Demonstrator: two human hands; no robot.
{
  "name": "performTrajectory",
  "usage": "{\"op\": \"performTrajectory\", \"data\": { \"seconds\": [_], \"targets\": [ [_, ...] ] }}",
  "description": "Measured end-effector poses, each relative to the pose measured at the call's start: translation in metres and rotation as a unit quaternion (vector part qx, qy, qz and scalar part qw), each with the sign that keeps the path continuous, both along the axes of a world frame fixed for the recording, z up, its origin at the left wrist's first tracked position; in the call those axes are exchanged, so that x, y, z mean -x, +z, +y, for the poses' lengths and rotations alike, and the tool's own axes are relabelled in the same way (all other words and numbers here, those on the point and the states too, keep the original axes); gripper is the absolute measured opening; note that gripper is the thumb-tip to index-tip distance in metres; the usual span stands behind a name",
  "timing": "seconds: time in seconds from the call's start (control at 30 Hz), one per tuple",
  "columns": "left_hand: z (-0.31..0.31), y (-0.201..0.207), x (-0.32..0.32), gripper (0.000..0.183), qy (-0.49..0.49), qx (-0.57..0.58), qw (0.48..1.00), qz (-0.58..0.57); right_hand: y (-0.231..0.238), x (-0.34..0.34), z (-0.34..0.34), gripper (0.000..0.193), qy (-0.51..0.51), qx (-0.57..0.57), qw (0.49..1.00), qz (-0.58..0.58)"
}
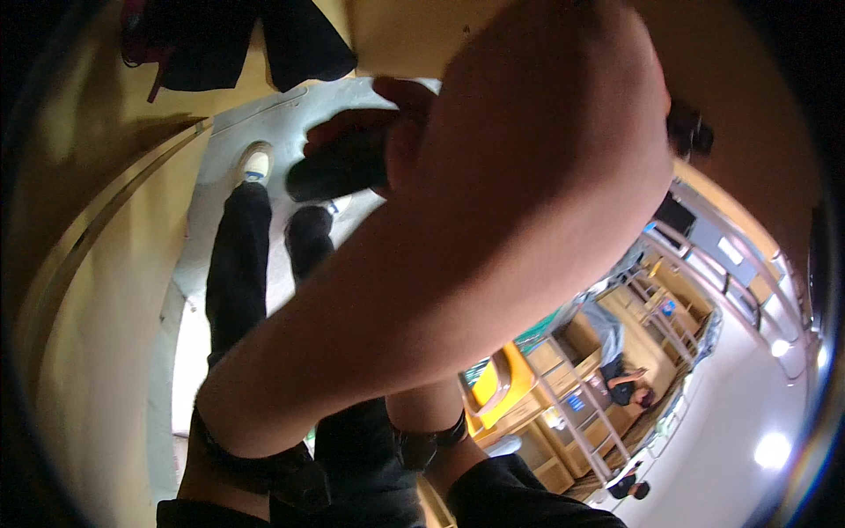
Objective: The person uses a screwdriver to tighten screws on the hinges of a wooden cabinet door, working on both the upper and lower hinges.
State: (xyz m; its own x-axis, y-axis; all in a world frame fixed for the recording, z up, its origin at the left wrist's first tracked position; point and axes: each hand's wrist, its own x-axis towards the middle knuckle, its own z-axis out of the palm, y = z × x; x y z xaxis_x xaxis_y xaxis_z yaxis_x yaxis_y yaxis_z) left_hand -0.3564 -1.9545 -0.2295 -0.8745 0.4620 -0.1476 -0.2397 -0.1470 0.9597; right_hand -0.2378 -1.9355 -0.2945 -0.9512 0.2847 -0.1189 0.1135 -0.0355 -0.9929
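Very close to the camera, my left forearm sweeps from the lower left to the upper right and covers much of the view. Its upper end, around my left hand, is blurred and cut off by the top edge, so no fingers can be made out. Behind this arm, my right hand shows in part, closed around a dark object with a rounded end; its kind is too dark to tell. Most of my right forearm is hidden. Black straps circle both arms near the dark sleeves.
Below are my legs in dark trousers and a light shoe on a grey floor. Dark cloth hangs at the top left. Wooden bunks with metal ladders, a yellow chair and two other people stand to the right.
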Motion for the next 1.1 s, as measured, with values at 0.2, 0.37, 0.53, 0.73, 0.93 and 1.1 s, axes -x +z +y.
{"op": "performTrajectory", "data": {
  "seconds": [0.2, 0.37, 0.53, 0.73, 0.93, 1.1],
  "targets": [
    [-0.014, 0.003, -0.011, 0.016, -0.070, 0.073, 0.995, -0.019, 0.005, 0.030, -0.015, 0.023, -0.065, 0.130, 0.987, 0.069],
    [-0.027, 0.026, 0.021, 0.019, -0.109, 0.161, 0.980, -0.036, 0.026, 0.067, -0.036, 0.023, -0.157, 0.218, 0.961, 0.069],
    [0.011, 0.013, 0.039, 0.022, -0.165, 0.205, 0.964, -0.049, 0.029, 0.050, -0.020, 0.024, -0.178, 0.217, 0.960, 0.013],
    [0.020, 0.047, 0.042, 0.022, -0.143, 0.276, 0.948, -0.068, 0.048, 0.050, -0.021, 0.017, -0.050, 0.382, 0.922, 0.041],
    [0.022, 0.062, 0.047, 0.020, -0.220, 0.321, 0.920, -0.039, 0.064, 0.071, -0.049, 0.021, -0.235, 0.355, 0.904, 0.029],
    [0.018, 0.067, 0.043, 0.019, -0.214, 0.436, 0.874, 0.019, 0.074, 0.083, -0.042, 0.027, -0.285, 0.366, 0.884, -0.051]
  ]
}}
